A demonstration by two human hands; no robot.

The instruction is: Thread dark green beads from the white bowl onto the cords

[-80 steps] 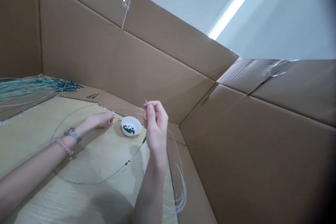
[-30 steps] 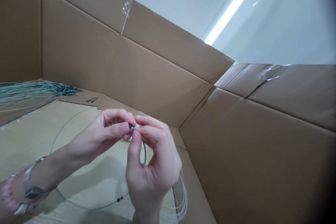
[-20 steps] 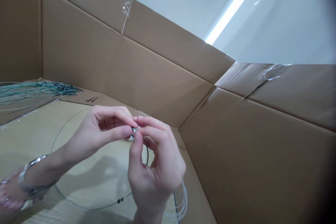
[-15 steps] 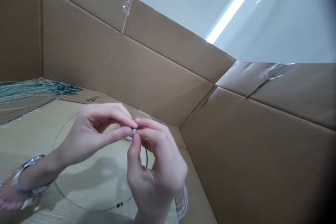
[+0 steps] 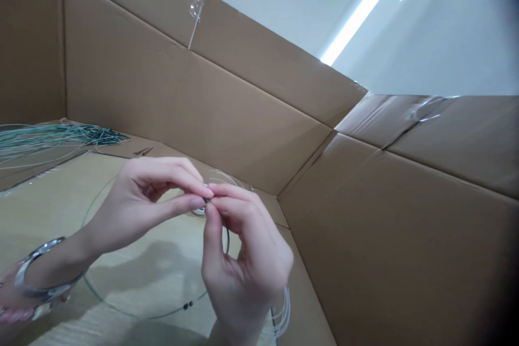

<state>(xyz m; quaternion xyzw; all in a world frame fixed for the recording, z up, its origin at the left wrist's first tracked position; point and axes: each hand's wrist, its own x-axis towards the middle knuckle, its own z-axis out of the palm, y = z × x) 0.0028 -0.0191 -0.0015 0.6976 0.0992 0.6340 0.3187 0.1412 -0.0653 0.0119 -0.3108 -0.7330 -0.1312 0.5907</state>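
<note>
My left hand and my right hand meet fingertip to fingertip at the middle of the view. Both are closed in a pinch on the small dark end of a thin cable, which curves down beside my right palm. The fingertips hide most of that end. A thin green cable loop hangs or lies below my hands, with two small black pieces on it. Just behind the fingertips is a small round white thing, partly covered.
Cardboard walls enclose the pale work surface. A bundle of green and white cables lies at the far left, near small dark tweezer-like tools. White coiled cables lie at the lower right.
My right hand has shifted slightly right, and the fingertips have closed further over the small piece. The two black pieces on the loop sit slightly higher and farther right.
</note>
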